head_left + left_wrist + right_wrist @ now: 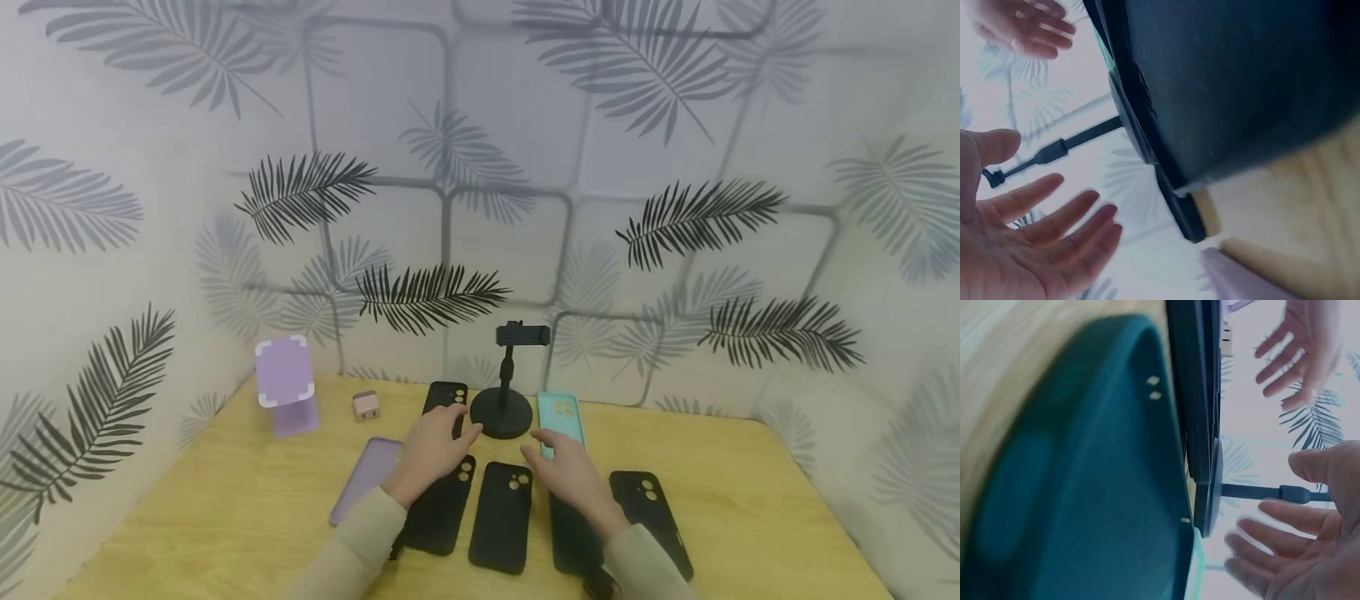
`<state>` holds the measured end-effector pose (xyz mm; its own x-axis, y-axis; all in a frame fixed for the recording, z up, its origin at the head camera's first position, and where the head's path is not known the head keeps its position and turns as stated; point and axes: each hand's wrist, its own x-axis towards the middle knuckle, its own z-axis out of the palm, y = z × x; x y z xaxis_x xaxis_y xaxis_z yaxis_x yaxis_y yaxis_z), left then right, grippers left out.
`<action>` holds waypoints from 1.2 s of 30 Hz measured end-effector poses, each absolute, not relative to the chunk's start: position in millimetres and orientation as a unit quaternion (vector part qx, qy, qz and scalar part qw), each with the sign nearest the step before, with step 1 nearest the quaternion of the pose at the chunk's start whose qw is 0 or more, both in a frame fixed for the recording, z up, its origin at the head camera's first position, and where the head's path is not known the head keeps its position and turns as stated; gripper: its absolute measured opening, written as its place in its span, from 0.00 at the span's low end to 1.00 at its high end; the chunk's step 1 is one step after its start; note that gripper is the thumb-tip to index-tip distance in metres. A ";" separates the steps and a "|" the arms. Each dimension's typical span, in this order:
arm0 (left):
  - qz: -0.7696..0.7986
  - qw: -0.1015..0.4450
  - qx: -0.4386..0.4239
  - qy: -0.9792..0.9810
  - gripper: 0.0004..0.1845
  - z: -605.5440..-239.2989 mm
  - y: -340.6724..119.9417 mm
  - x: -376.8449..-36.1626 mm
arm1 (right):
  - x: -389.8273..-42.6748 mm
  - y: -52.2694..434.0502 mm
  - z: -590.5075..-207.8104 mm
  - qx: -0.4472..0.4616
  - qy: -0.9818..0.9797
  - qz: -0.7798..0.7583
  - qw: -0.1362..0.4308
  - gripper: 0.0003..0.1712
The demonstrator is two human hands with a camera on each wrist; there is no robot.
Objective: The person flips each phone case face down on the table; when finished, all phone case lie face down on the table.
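Landmark = black phone stand (502, 414), round base w/ upright post and clamp on top, sitting at the back-centre of the wooden table (225, 517).

Far left of the stand: lilac tilted holder (285, 385) w/ white corner marks, near the table's back-left edge. Betw. it and the stand, a small pinkish charger plug (366, 406).

Left-front of the stand: lilac phone case (366, 477) lying flat, partly under the left forearm. Just left of the stand's base, a black case (445, 397) lies flat, its near end covered by the left hand (433, 450). That hand hovers palm-down, fingers straight and spread, tips close to the base's left edge; can't tell if they touch it. Holds nothing. In the left wrist view the same hand (1029, 231) shows an open palm w/ the stand's post (1054, 150) beyond it.

In front of the stand: two black cases side by side, one (442, 512) under the left wrist, one (501, 517) directly front-centre, camera holes up.

Just right of the base: mint-green case (560, 419), flat. The right hand (572, 475) hovers over its near end, fingers relaxed and extended, gripping nothing; not clear if it touches. Right wrist view: right hand (1300, 562) open, post (1272, 492) beside it.

Hands are apart, one each side of the stand.

Right-front of the stand: a black case (573, 537) mostly hidden under the right wrist, then another black case (651, 517) furthest right.
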<state>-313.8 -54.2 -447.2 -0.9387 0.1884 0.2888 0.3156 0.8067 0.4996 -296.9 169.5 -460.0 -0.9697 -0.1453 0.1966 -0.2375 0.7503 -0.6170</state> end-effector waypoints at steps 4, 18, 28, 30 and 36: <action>-0.392 0.065 -0.118 -0.910 0.18 -447.6 -68.1 -325.8 | -304.8 166.9 -460.3 0.098 -0.885 0.455 0.006 0.20; -0.539 -0.069 -0.061 -0.837 0.18 -447.7 -115.7 -356.9 | -336.0 145.5 -463.2 0.142 -0.786 0.581 -0.153 0.22; -0.509 -0.103 -0.046 -0.853 0.21 -449.6 -132.2 -367.5 | -351.9 118.0 -466.0 0.146 -0.795 0.563 -0.170 0.21; -0.496 -0.108 -0.047 -0.860 0.22 -449.3 -132.3 -368.2 | -352.8 114.6 -465.6 0.151 -0.801 0.553 -0.171 0.22; -0.472 -0.111 -0.056 -0.873 0.23 -450.7 -125.3 -372.2 | -354.2 109.8 -465.9 0.159 -0.814 0.529 -0.181 0.23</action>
